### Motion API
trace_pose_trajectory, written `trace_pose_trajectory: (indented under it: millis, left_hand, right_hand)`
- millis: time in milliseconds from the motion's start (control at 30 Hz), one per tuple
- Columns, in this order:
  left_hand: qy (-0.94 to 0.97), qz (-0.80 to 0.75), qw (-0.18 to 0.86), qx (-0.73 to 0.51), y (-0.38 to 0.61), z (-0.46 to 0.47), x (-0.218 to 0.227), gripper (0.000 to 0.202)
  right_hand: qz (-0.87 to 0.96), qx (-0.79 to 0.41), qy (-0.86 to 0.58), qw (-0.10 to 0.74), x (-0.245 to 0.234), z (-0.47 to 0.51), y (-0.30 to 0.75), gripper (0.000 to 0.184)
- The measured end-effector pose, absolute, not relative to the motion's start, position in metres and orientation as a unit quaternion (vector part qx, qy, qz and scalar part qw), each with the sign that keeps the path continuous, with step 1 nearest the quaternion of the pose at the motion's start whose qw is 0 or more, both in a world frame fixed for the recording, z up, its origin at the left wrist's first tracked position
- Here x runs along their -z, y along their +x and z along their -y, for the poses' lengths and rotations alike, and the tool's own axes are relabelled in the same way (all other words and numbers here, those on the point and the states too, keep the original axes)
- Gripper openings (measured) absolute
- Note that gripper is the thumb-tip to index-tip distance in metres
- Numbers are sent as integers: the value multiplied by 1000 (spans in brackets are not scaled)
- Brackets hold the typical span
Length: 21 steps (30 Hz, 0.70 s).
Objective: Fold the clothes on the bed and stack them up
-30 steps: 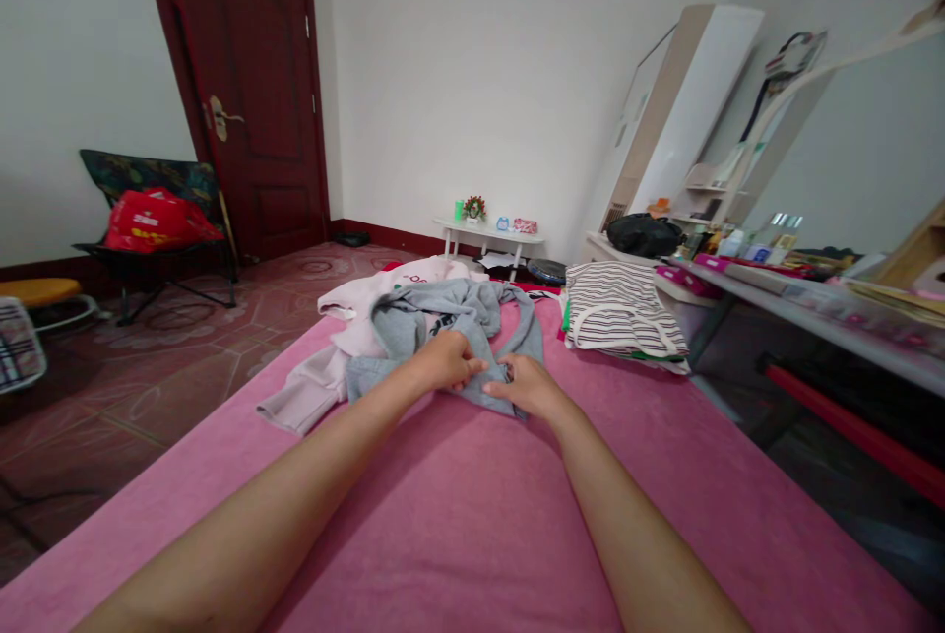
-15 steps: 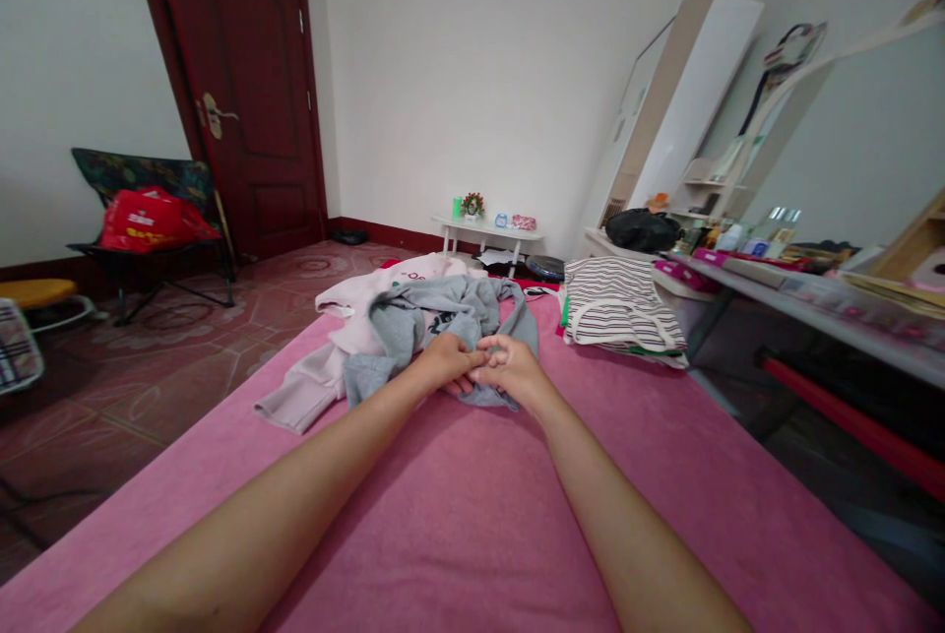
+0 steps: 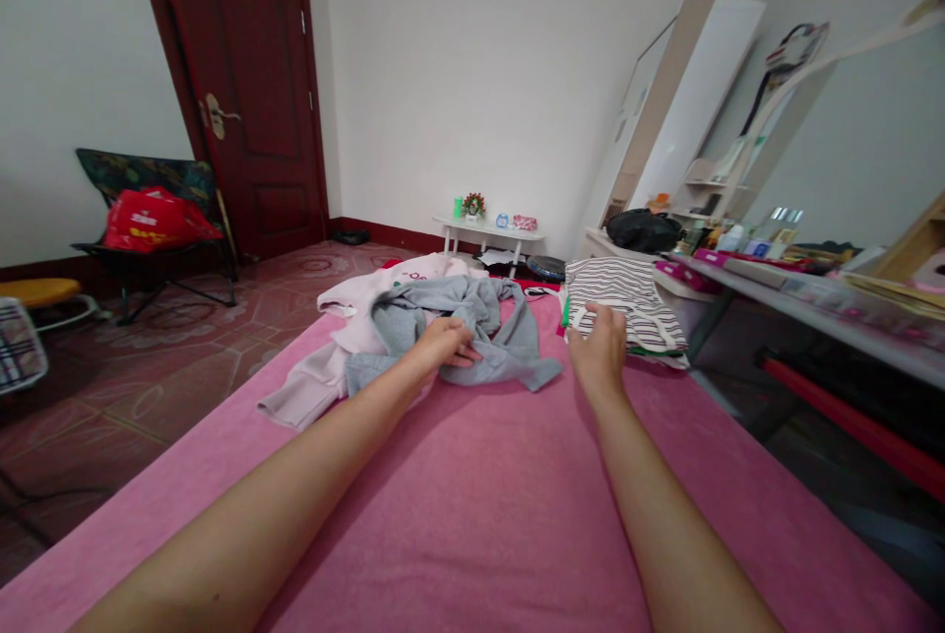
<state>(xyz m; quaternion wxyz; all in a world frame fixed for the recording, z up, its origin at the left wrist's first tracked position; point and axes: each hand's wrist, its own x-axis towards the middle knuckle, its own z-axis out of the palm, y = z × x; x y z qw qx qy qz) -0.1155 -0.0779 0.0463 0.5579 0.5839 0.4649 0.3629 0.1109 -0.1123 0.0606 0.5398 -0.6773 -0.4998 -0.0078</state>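
Note:
A crumpled grey sweatshirt [image 3: 509,348] with dark print lies on the pink bed cover, one end stretched out to the right. My left hand [image 3: 447,343] is at its near edge, with curled fingers closed on the cloth. To the right, my right hand [image 3: 601,352] holds nothing, its fingers apart above the cover. Its fingertips overlap the near left corner of a folded striped garment [image 3: 627,298] in the view; whether they touch it I cannot tell. Behind and left of the grey sweatshirt spreads a pale pink sweatshirt [image 3: 310,392], partly covered by it.
The pink bed cover [image 3: 458,515] fills the foreground. Bottles and boxes crowd a dressing table [image 3: 783,293] on the right. A low white table [image 3: 487,226] stands by the back wall. On the left, a folding chair [image 3: 133,165] bears a red bag [image 3: 158,220].
My right hand has left the grey sweatshirt and moved right, towards the striped garment. One end of the sweatshirt now reaches further right. My left hand has stayed at the sweatshirt.

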Motion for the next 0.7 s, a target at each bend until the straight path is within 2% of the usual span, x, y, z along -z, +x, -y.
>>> trace_pose_trajectory:
  millis: [67,167,300,367,500,633,700]
  left_hand:
    - [538,-411,599,-427,-114,79,-51,11]
    - [473,-339,660,-475,-115,81,-57,6]
    - [420,-269,719,-483,-122,82,-62,6]
    - [404,-244,735,-486,-124,83,-64,8]
    - [380,-212,745,-505,-128,83,-69,10]
    - [341,-175,716,-583,-141,77,-81,13]
    - [327,-173,677,-636,-148,73,-87,13]
  right_hand:
    - [508,-62,-646,566,-54,106,109,41]
    - [543,-206,-608,542,-40,98,87,25]
    - [498,-496,-494,512,-28,102,55,38]
    - [451,-606,-419,504,-26,108,46,37]
    - [435,-604,-396,538,-25,111,42,32]
    - [352,-496,-456,649,-38,103,60,21]
    - [319,-445,-459,699,-51,101,75,23]
